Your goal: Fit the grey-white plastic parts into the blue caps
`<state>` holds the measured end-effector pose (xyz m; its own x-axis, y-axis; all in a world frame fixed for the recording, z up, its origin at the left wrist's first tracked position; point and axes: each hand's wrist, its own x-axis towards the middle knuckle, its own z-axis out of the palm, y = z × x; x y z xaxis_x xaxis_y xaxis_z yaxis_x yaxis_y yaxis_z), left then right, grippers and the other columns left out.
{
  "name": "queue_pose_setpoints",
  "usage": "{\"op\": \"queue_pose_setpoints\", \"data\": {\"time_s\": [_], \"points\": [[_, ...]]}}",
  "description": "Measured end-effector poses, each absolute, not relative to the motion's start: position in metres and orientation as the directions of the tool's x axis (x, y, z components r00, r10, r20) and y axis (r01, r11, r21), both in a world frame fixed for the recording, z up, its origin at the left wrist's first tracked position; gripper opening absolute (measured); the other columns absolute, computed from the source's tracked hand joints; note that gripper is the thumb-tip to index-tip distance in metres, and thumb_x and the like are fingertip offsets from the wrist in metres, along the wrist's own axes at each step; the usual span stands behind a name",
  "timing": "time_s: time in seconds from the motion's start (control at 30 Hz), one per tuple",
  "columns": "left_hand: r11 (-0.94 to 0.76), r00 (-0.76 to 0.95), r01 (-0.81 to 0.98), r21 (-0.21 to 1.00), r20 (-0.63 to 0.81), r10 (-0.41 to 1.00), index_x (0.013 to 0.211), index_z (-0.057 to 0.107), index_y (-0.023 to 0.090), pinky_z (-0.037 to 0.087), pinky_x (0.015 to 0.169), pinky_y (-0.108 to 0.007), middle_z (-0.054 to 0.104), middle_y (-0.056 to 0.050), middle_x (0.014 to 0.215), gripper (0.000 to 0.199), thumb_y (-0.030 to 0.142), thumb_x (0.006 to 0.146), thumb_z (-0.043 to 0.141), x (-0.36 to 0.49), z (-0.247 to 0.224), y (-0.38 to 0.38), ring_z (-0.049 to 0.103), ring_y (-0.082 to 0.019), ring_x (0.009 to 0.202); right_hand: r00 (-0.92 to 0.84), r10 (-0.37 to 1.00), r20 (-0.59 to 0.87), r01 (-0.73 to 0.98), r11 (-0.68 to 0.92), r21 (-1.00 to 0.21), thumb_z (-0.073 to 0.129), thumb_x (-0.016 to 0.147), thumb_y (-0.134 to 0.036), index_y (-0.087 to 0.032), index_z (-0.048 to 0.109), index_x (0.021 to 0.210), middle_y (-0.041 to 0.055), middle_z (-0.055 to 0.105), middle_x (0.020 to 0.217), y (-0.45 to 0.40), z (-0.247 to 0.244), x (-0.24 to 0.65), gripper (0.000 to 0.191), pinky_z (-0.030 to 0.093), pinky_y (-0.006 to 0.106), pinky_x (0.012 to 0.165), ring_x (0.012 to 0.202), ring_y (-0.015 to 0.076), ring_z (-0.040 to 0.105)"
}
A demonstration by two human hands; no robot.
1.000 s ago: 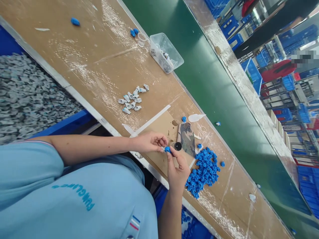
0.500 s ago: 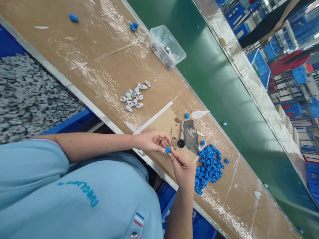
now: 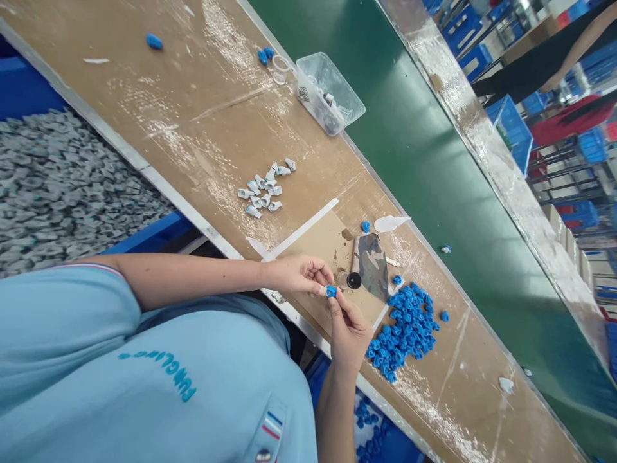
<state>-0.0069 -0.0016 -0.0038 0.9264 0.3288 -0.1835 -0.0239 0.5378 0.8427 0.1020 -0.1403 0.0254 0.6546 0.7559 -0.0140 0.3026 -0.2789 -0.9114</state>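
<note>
My left hand (image 3: 296,274) and my right hand (image 3: 348,328) meet over a cardboard sheet (image 3: 322,247) on the brown bench. Between their fingertips they pinch one small blue cap (image 3: 331,291); a small pale part seems to sit under it in my left fingers. Just beyond the cap lies a small vial with a black lid (image 3: 351,280), beside a camouflage-patterned pad (image 3: 372,263). A heap of several blue caps (image 3: 403,328) lies to the right of my right hand. A cluster of small grey-white parts (image 3: 264,190) rests farther up the bench.
A clear plastic tub (image 3: 328,90) and a small clear cup (image 3: 280,67) stand by the green conveyor belt (image 3: 434,161). A blue bin of grey parts (image 3: 53,186) is at left. Stray blue caps (image 3: 154,41) lie about. A person in black (image 3: 540,58) is beyond the belt.
Both hands stay together on the blue cap, with only slight finger shifts. The view has drifted a little; the person across the belt has come further into sight.
</note>
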Motion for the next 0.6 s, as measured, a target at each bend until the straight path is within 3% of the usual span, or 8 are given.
{"op": "queue_pose_setpoints", "data": {"time_s": [0.2,0.33,0.6], "points": [[0.284,0.948,0.171,0.943,-0.236,0.212,0.080,0.060,0.011,0.045,0.053,-0.016,0.058,0.003,0.060,0.021,0.033,0.079,0.062,-0.008,0.006,0.006,0.054,-0.007,0.053,0.702,0.704,-0.113,0.121,-0.274,-0.954,0.072,0.069,-0.035,-0.019,0.074,0.092,0.0068,0.075,0.087,-0.142,0.021,0.101,0.028,0.059,0.037,0.075,0.077,0.0201,0.070],[0.182,0.958,0.224,0.957,-0.251,0.141,0.072,0.059,0.012,0.040,0.046,-0.015,0.054,0.004,0.053,0.025,0.036,0.081,0.059,-0.008,0.012,0.011,0.051,-0.007,0.048,0.681,0.730,-0.068,0.201,-0.276,-0.940,0.071,0.071,-0.033,-0.020,0.074,0.092,0.0059,0.074,0.086,-0.143,0.025,0.103,0.025,0.058,0.036,0.075,0.077,0.0190,0.069],[0.222,0.965,0.200,0.954,-0.232,0.126,0.069,0.057,0.012,0.037,0.043,-0.015,0.053,0.003,0.052,0.026,0.036,0.080,0.059,-0.008,0.010,0.010,0.048,-0.007,0.046,0.597,0.801,0.038,0.347,-0.215,-0.913,0.068,0.075,-0.028,-0.023,0.074,0.092,0.0040,0.074,0.084,-0.143,0.024,0.106,0.018,0.057,0.033,0.073,0.075,0.0169,0.068]]}}
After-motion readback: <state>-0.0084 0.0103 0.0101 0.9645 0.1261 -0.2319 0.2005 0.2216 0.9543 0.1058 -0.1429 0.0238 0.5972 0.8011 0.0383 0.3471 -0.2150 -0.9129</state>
